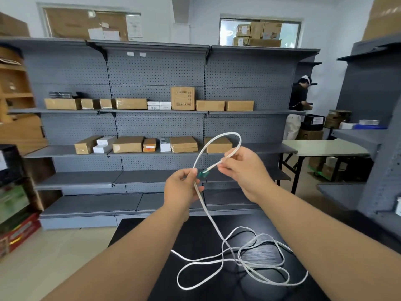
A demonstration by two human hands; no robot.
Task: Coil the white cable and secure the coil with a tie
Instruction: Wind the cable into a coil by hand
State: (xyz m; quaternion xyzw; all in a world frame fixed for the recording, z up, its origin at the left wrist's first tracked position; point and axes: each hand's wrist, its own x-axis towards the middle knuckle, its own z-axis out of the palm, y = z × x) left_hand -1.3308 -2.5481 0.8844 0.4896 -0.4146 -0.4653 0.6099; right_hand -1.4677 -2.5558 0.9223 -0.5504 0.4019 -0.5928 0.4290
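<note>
While slack lies on the tabletop [201,235], the left hand [181,190] and right hand [245,170] each pinch the white cable [233,133] at its raised loop.

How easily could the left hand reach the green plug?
Probably yes: the green plug sits right beside the left hand, nothing between them, though that hand pinches the white cable.

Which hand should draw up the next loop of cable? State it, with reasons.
Probably the right hand. The left hand pinches the white cable where the first loop closes, beside the green connector, so it can anchor; the slack lies on the black table on the right.
</note>
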